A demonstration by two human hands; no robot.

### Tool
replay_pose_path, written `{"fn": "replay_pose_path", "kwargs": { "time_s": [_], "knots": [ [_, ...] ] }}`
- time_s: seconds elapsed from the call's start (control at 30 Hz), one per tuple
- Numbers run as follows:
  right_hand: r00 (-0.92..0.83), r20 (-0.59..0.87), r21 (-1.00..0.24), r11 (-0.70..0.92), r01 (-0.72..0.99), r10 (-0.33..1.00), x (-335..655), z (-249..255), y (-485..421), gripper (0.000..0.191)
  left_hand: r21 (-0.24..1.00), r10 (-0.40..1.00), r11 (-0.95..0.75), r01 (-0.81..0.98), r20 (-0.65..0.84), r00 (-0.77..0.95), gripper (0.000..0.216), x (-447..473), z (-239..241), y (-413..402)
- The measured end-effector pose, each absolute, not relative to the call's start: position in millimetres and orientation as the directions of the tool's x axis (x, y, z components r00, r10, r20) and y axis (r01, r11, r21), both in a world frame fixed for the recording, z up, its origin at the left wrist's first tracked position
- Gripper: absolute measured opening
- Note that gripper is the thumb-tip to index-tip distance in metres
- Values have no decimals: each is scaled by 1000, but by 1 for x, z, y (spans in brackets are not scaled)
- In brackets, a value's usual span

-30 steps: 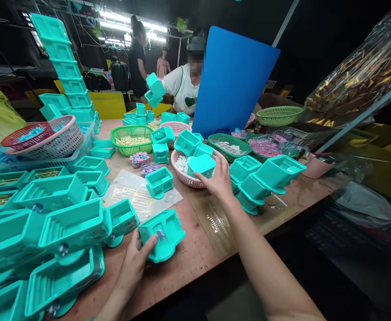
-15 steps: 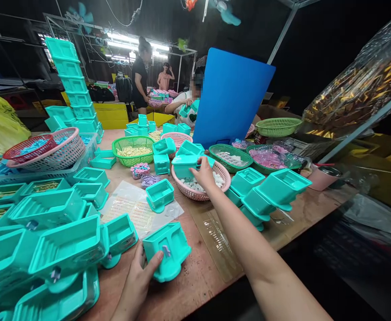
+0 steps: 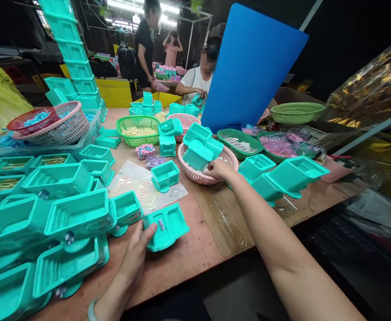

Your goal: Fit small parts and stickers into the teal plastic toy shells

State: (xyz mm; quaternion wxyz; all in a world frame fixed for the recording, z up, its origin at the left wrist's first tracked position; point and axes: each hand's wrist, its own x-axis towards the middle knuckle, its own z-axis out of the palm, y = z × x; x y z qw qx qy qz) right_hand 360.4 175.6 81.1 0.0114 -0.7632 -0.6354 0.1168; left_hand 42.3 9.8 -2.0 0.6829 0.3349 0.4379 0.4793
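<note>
My left hand (image 3: 136, 247) grips a teal plastic box (image 3: 165, 229) near the table's front, thumb on top and the other fingers mostly hidden. A small purple piece (image 3: 161, 224) sits on the box's upward face. My right hand (image 3: 221, 170) reaches to the near right side of a pink basket (image 3: 197, 177). Its fingers are bent together at the small white pieces (image 3: 222, 158) inside; whatever they pinch is hidden. Teal boxes (image 3: 198, 154) lie tilted in that basket. One teal box (image 3: 165, 175) stands on a sheet of plastic (image 3: 133, 189) between my hands.
Stacked teal boxes (image 3: 78, 214) crowd the left side. More teal boxes (image 3: 289, 176) lie at right. Green baskets (image 3: 138, 138), a blue panel (image 3: 252, 67) and a tall box tower (image 3: 77, 53) stand farther back. A seated co-worker (image 3: 195, 80) handles a teal box across the table.
My right hand has moved off a teal box and down to the white pieces in the pink basket. My left hand has tipped its box flatter. The camera view has shifted downward.
</note>
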Motion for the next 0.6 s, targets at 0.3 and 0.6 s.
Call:
{"fn": "replay_pose_path", "kwargs": {
  "time_s": [0.3,0.6],
  "knots": [
    [-224,195,-823,283,492,955,263,56,34,7,900,963,268,-344,-261,67,60,28,-6,-4],
    [-413,336,-520,533,667,846,239,30,3,11,926,964,267,-265,-258,71,57,19,-10,-10]
  ]
}}
